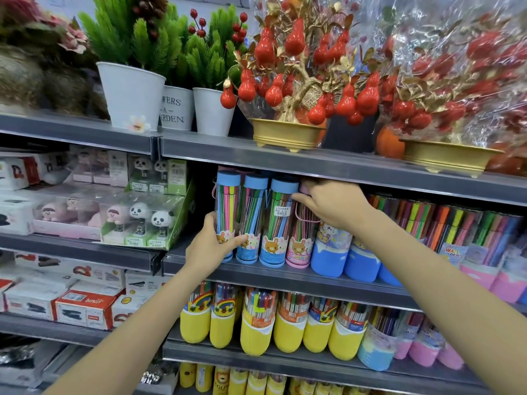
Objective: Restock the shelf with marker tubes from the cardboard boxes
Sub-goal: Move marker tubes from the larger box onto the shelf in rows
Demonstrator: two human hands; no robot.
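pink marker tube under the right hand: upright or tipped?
Upright. The pink marker tube stands on its base at the shelf edge, in line with the blue-capped tubes. The right hand grips its top.

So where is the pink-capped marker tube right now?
Head view, middle shelf: the clear pink-capped marker tube stands right of three blue-capped marker tubes, left of blue-sleeved tubes, gripped at top by the right hand.

Three blue-capped tubes (pixel 251 218) stand in a row with one pink tube (pixel 299 246) beside them, and two hands, left (pixel 211 246) and right (pixel 333 206), reach to that row. On the shelf below stand six yellow tubes (pixel 288 323). Above are three white pots (pixel 131 95) and two gold trays (pixel 285 134).
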